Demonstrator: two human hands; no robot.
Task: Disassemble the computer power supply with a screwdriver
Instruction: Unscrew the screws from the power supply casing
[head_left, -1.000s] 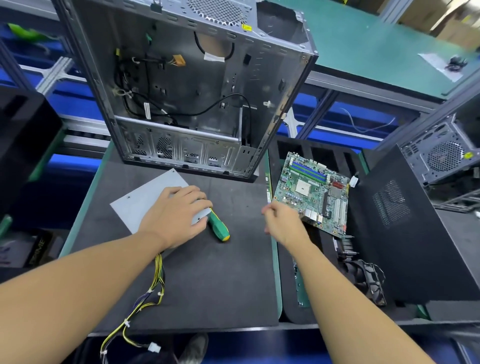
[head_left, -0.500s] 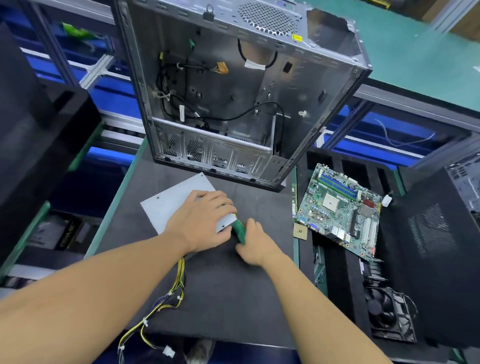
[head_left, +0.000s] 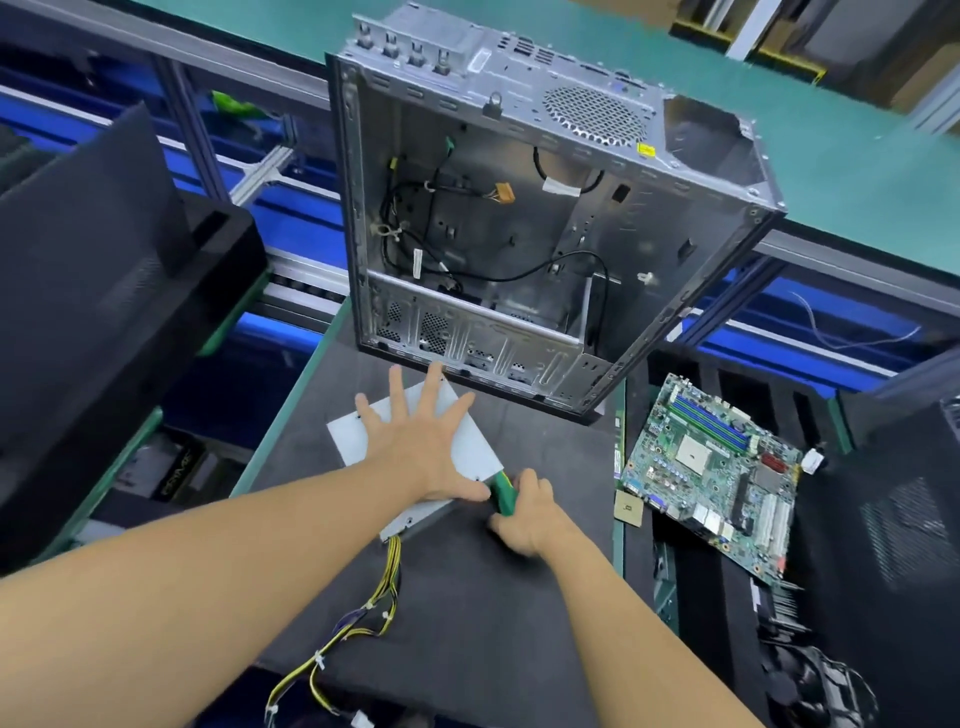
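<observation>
Change: the left hand (head_left: 421, 447), curled over the supply (head_left: 348, 439) half a second ago, now lies flat with its fingers fanned out; the right hand (head_left: 524, 519), by the board (head_left: 711, 467) a second ago, is now on the screwdriver (head_left: 503, 491).
Panel (head_left: 104, 260): black, at the far left, apart from the mat (head_left: 467, 623).
Cables (head_left: 384, 587): a yellow and black bundle that runs from the supply's near edge down over the mat towards the person.
Supply: a silver box lying flat on the mat, just in front of the case (head_left: 519, 234). It sits under the left palm, and its far corner shows between the spread fingers.
Left hand: palm down on the supply's top, fingers straight and wide apart, tips pointing at the case, thumb along the near right edge.
Screwdriver: its green handle is at the supply's near right corner, between the left thumb and the right hand. The tip is hidden.
Right hand: fingers curled round the handle, just beside the left thumb.
Case: open and gutted, with loose black wires inside.
Chip (head_left: 627, 506): small and square, beside the board's near left corner.
Board: green, tilted, to the right of the mat.
Fan (head_left: 810, 686): black, at the lower right.
</observation>
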